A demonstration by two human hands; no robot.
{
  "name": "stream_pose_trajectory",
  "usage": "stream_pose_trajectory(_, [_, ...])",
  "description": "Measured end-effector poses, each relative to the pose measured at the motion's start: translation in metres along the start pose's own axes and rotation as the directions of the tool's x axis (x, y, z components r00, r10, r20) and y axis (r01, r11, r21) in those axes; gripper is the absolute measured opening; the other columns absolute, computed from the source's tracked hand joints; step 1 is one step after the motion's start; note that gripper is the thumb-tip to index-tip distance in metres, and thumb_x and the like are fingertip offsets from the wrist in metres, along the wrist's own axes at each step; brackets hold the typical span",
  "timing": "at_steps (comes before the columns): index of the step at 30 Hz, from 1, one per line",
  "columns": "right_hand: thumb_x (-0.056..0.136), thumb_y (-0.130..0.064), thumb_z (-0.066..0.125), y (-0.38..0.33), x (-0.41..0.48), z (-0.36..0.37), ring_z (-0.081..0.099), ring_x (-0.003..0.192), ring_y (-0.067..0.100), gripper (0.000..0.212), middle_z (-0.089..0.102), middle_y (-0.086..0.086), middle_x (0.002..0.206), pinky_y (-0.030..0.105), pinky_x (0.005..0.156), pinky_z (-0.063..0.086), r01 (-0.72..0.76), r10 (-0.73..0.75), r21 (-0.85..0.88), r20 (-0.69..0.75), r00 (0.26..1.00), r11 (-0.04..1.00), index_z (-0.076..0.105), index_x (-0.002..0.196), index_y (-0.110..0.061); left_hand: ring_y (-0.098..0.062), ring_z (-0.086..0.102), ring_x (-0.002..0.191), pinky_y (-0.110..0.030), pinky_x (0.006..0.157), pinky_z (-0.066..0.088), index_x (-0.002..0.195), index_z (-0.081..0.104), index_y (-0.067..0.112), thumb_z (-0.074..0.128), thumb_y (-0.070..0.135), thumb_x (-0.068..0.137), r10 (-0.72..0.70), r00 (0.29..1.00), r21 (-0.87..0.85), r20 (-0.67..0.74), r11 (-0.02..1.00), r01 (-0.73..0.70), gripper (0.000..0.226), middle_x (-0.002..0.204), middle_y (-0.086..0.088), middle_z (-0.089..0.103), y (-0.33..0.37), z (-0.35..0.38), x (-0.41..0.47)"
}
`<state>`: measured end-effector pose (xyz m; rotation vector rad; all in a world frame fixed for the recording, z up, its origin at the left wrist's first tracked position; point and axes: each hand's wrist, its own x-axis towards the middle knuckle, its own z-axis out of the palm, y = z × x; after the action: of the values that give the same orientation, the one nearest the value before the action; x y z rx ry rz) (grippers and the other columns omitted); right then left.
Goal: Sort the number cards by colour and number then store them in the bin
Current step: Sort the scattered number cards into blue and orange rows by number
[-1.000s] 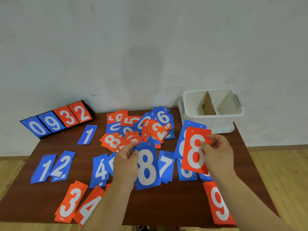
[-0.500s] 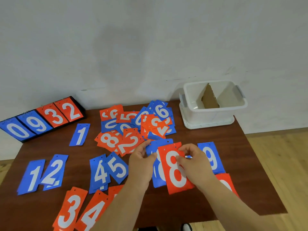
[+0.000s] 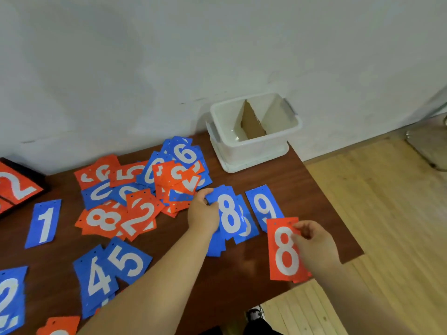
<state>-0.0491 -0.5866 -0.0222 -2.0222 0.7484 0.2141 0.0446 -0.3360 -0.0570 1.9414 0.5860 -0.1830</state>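
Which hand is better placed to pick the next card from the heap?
Left, probably: the left hand, holding the blue 8 card, lies beside the heap of orange and blue cards; the right hand grips the orange 8 card, farther off.

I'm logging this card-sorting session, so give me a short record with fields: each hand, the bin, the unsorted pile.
left hand: grips the blue 8 card at its top left corner
right hand: pinches the orange 8 card by its right edge
bin: white, cardboard divider inside, no cards visible in it
unsorted pile: mixed orange and blue cards, left of the bin
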Motion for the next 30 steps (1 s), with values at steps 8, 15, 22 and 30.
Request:
stream_pose_trajectory(8, [0.09,-0.02,0.07,0.031,0.005,0.002,0.068,0.083,0.012,0.013,0.07,-0.011,0.093,0.033,0.075,0.058,0.025,-0.005,-0.113,0.179,0.984,0.993,0.064,0.094,-0.03,-0.028,0.057,0.12,-0.041,0.098,0.052,0.141,0.052,0.035,0.061,0.029,0.095,0.009,0.99,0.372,0.14,0.926,-0.061,0.047,0.134,-0.001,0.059,-0.021,0.053,0.006])
stream_pose_trajectory(15, [0.089,-0.012,0.069,0.042,0.016,0.025,0.063,0.08,0.005,0.018,0.067,-0.015,0.091,0.009,0.059,0.043,0.187,-0.114,-0.198,0.33,0.937,0.962,0.065,0.095,-0.029,-0.024,0.044,0.127,-0.038,0.104,0.041,0.135,0.058,0.036,0.067,0.045,0.091,0.058,0.998,0.524,0.002,0.85,-0.051,0.045,0.141,0.003,0.047,-0.028,0.027,-0.043])
stream_pose_trajectory(22, [0.088,-0.031,0.072,0.052,0.017,0.055,0.059,0.094,0.013,0.015,0.057,-0.011,0.104,0.028,0.078,0.055,0.454,-0.237,-0.495,0.439,0.866,0.741,0.06,0.098,-0.032,-0.022,0.046,0.127,-0.039,0.101,0.046,0.139,0.054,0.032,0.067,0.044,0.094,-0.002,0.992,0.537,-0.123,0.841,0.068,0.049,0.138,0.002,0.051,-0.068,-0.02,-0.101])
stream_pose_trajectory(30, [0.087,-0.043,0.074,0.01,0.017,0.073,0.05,0.126,0.016,0.048,0.054,-0.007,0.133,0.033,0.102,0.048,0.589,-0.36,-0.434,0.502,0.787,0.681,0.059,0.13,-0.029,-0.025,0.041,0.136,-0.041,0.111,0.041,0.148,0.043,0.031,0.063,0.051,0.094,-0.012,0.977,0.558,-0.214,0.82,0.132,0.061,0.146,-0.003,0.046,-0.091,-0.065,-0.123])
